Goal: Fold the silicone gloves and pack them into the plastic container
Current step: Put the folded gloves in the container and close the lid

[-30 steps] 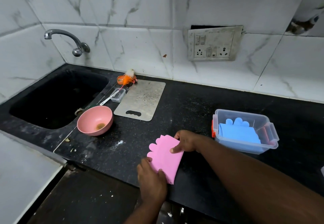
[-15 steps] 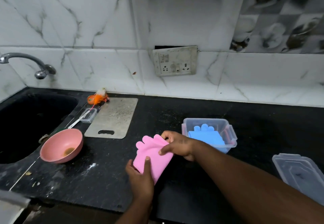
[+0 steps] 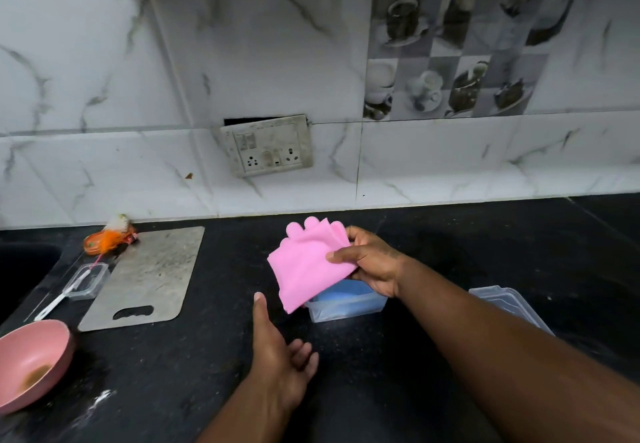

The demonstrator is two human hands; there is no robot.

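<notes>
My right hand (image 3: 372, 262) pinches a folded pink silicone glove (image 3: 304, 264) and holds it in the air, tilted, above the clear plastic container (image 3: 346, 307). A blue glove (image 3: 337, 295) lies inside the container, mostly hidden by the pink one. My left hand (image 3: 277, 352) hovers open over the black counter, below and left of the glove, touching nothing. The container's clear lid (image 3: 509, 305) lies on the counter to the right, partly behind my right forearm.
A grey cutting board (image 3: 149, 276) lies to the left, with a small clear box (image 3: 88, 281) and an orange scrubber (image 3: 109, 238) beside it. A pink bowl (image 3: 31, 363) sits at the left edge near the sink (image 3: 24, 269). A socket plate (image 3: 268, 144) is on the tiled wall.
My right hand lifted the folded pink glove off the counter and carried it right, over the container. My left hand let go of the glove and opened. The view swung right.
</notes>
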